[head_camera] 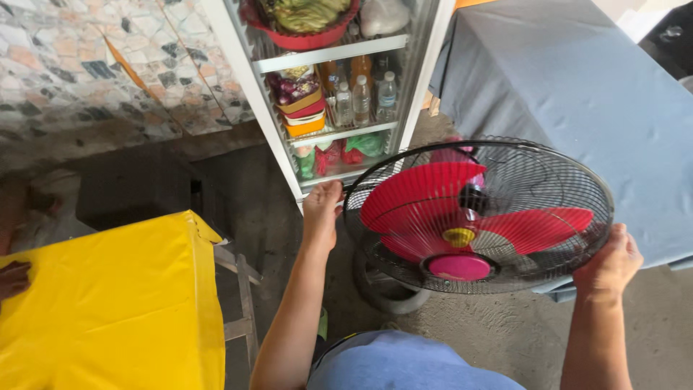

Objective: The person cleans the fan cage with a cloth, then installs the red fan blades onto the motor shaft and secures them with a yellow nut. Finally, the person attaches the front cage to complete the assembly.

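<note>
At far left, a counter (pixel 108 303) covered in yellow sheeting occupies the lower corner, with a wooden frame (pixel 242 303) just beside its right edge. Behind it, a patterned stone wall (pixel 86 58) rises above a dark floor. Centre rear stands a white glass-fronted cooler (pixel 263 108); its shelves carry a red basket (pixel 303 36), stacked food containers (pixel 303 108) and clear bottles (pixel 364 97).

The left hand (pixel 321 209) is closed on the left rim of a black wire fan guard (pixel 541 180), fingers curled over the outer ring. The fan head is held between both hands, tilted so the grille faces up toward the camera, in front of the cooler's lower door. Inside the guard: red blades (pixel 426 191) with a yellow hub cap (pixel 459 236); a pink disc (pixel 460 267) sits at the guard's lower edge. A dark round base (pixel 382 292) rests on the concrete floor below.

The right hand (pixel 612 263) grips the guard's right rim, closed tight. Behind it, a blue-grey cloth (pixel 577 87) drapes a raised surface.
</note>
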